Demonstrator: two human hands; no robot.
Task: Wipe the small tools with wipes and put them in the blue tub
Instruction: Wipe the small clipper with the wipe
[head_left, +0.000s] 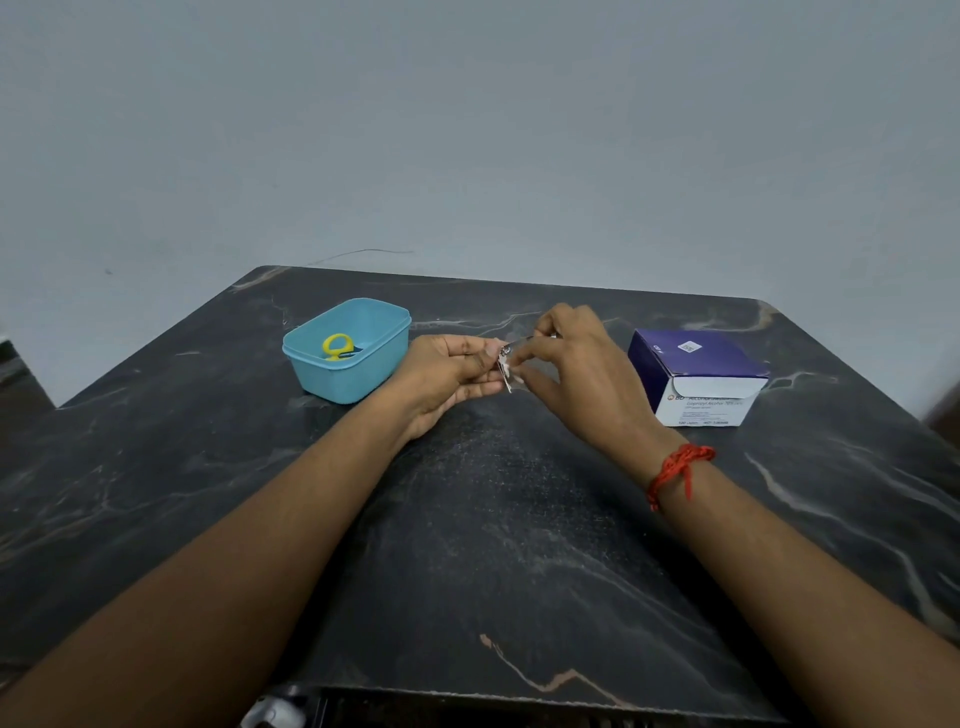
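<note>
Above the middle of the dark marble table (467, 519), my left hand (447, 374) pinches a small metal tool, seemingly a nail clipper (505, 370). My right hand (576, 364) meets it there, fingers curled round the clipper's lever and a small white wipe (514, 370) pressed against the metal. The blue tub (347, 348) stands just left of my left hand. Inside it lies a small pair of scissors with yellow handles (337, 345).
A purple and white box of alcohol swabs (696, 376) sits on the table to the right of my right hand. A red thread (678, 467) is tied round my right wrist. A grey wall rises behind the table.
</note>
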